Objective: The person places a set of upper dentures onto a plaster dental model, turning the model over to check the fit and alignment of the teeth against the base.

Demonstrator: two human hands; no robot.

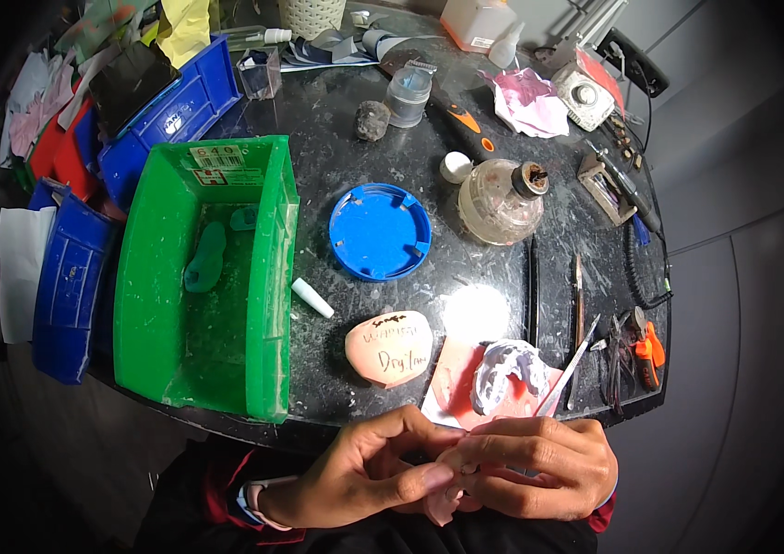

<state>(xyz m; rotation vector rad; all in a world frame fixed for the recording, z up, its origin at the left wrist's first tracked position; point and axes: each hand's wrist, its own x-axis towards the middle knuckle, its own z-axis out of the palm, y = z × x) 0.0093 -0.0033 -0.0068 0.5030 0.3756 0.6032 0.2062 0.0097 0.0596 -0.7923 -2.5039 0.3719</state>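
Low at the table's front edge, my left hand [378, 475] and my right hand [544, 471] meet, fingers pinched round a small pink piece [443, 504]. Its lower end shows below the fingertips; the rest is covered, so its kind is unclear. Just beyond my right hand, a horseshoe-shaped white and grey dental mould [509, 371] rests on a pink wax sheet [452, 369]. A metal spatula [569, 369] leans beside it. Ahead of my left hand sits a pink dental cast base [389, 348] with handwriting on it.
At left stands a green bin [267, 277] holding teal pieces [206, 257], beside blue bins [69, 286]. A blue round lid [380, 231], a white cap [312, 298] and a glass burner [501, 208] occupy the middle. Slim tools [578, 305] and orange-handled pliers [650, 355] lie right.
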